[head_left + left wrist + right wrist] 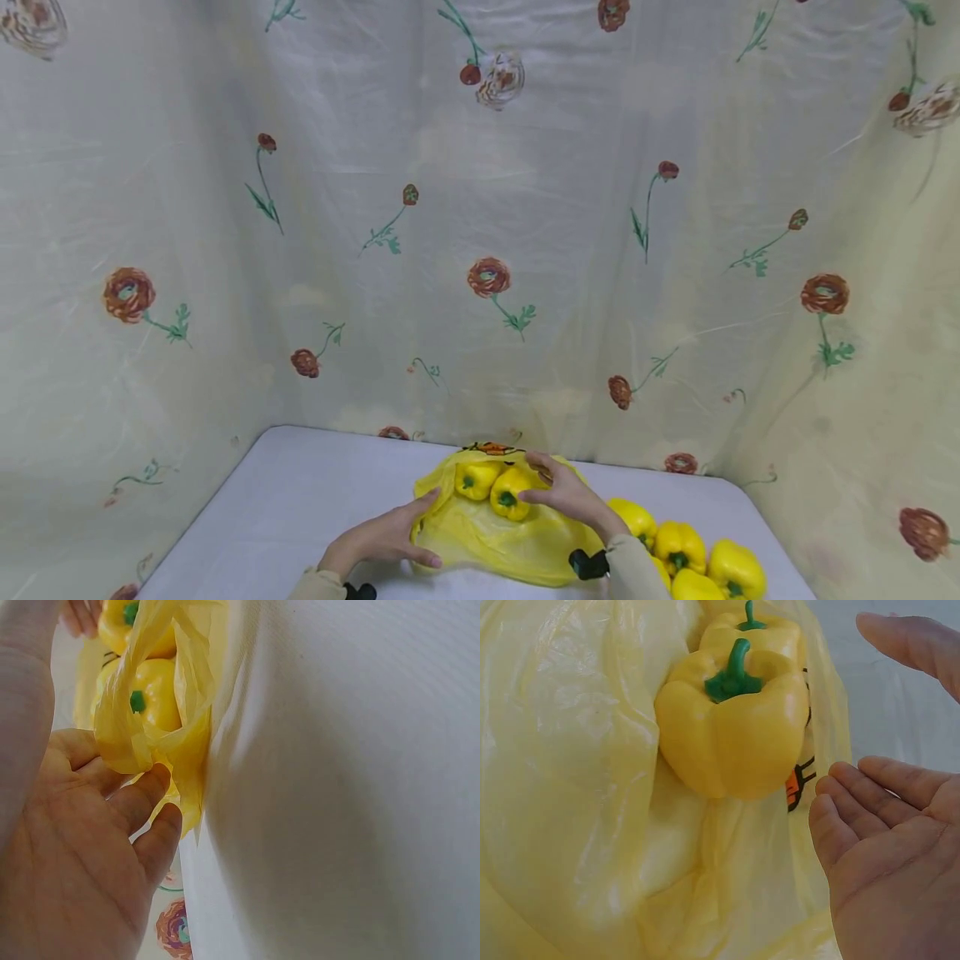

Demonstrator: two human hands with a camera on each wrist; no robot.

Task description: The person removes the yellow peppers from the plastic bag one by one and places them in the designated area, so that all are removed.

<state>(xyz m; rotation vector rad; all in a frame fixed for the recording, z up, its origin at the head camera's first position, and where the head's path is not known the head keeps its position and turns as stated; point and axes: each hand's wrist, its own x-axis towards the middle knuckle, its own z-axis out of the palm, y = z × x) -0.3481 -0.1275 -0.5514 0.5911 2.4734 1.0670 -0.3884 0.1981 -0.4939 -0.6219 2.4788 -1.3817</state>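
Observation:
A yellow plastic bag [517, 552] lies spread on the table, its mouth toward me. Two yellow bell peppers with green stems sit at the opening, one [476, 478] behind and left of the other [513, 487]. My left hand [384, 533] is at the bag's left edge; in the left wrist view its loosely bent fingers [154, 791] touch the thin plastic without a visible pinch. Beside the nearer pepper, on its right, is my right hand [573, 497], thumb and fingers spread. The right wrist view shows that palm [900, 870] facing the bag and holding nothing.
Several more yellow bell peppers [678, 546] are grouped on the table's right side, next to the right forearm. The white table [277, 492] ends at a flower-printed curtain [480, 358] at the back and sides.

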